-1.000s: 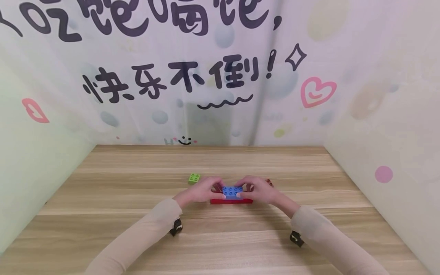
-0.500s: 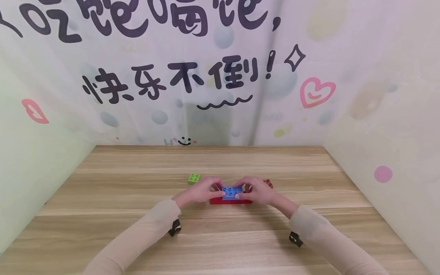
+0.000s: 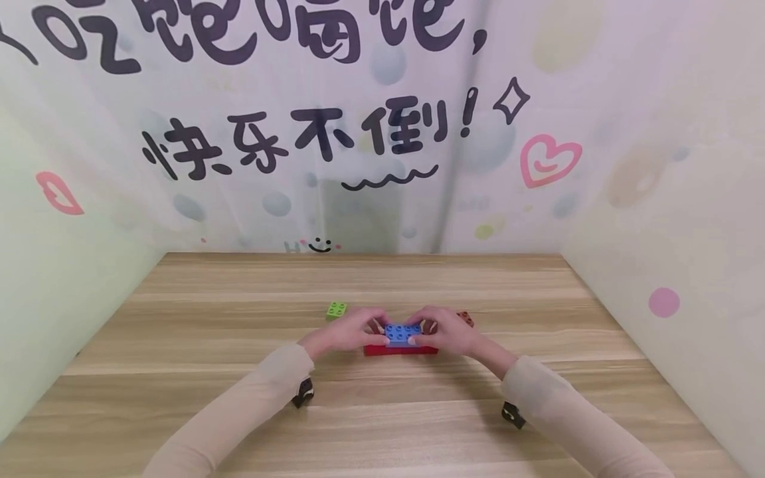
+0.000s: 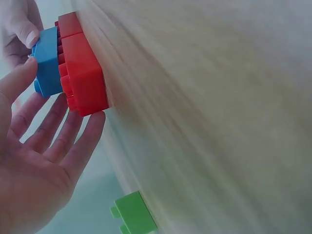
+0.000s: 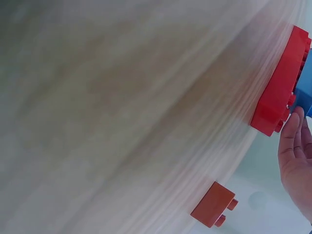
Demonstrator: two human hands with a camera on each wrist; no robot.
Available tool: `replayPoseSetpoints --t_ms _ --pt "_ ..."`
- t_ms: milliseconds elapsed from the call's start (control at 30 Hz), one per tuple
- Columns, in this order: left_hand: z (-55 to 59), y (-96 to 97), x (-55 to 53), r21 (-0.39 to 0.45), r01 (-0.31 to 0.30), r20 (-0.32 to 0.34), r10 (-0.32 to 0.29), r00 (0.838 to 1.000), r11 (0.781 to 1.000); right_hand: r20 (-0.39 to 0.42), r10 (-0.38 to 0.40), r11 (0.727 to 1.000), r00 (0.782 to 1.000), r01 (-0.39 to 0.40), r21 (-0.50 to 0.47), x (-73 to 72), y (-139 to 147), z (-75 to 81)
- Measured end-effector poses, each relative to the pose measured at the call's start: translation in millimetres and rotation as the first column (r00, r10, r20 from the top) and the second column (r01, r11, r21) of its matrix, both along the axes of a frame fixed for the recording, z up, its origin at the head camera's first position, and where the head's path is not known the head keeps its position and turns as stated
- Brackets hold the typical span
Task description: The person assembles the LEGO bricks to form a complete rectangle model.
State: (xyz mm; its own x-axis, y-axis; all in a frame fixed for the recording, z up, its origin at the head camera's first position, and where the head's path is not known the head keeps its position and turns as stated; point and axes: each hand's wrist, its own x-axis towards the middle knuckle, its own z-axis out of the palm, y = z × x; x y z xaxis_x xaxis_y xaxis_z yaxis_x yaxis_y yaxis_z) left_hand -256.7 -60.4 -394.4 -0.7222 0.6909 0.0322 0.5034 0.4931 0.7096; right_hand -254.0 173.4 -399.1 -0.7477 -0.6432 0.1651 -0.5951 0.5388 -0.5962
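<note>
A blue toy building brick (image 3: 403,335) with studs on top lies across a red base (image 3: 402,350). In the left wrist view a seam splits the red base into two red bricks (image 4: 84,73) end to end. Some red studs show along the blue brick's underside, so I cannot tell how tightly it sits. My left hand (image 3: 352,330) pinches the blue brick's left end, thumb in front and fingers behind; its lower fingers reach beside the red brick's end. My right hand (image 3: 451,330) holds the right end likewise, with its fingertips at the blue brick (image 5: 303,90) in the right wrist view.
Behind my left hand a light green brick (image 3: 337,310) stands on the wooden table (image 3: 382,425). A brown brick (image 3: 465,319), partly hidden in the head view, is behind my right hand. A printed curtain (image 3: 382,212) closes off the table's far edge.
</note>
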Motion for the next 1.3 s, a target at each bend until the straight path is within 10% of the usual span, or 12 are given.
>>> replayPoseSetpoints --t_ms 1300 --pt "1.0 0.4 2.0 -0.099 -0.03 -0.063 0.023 0.998 0.995 -0.133 0.056 0.985 0.99 -0.033 0.167 -1.3 6.2 -1.5"
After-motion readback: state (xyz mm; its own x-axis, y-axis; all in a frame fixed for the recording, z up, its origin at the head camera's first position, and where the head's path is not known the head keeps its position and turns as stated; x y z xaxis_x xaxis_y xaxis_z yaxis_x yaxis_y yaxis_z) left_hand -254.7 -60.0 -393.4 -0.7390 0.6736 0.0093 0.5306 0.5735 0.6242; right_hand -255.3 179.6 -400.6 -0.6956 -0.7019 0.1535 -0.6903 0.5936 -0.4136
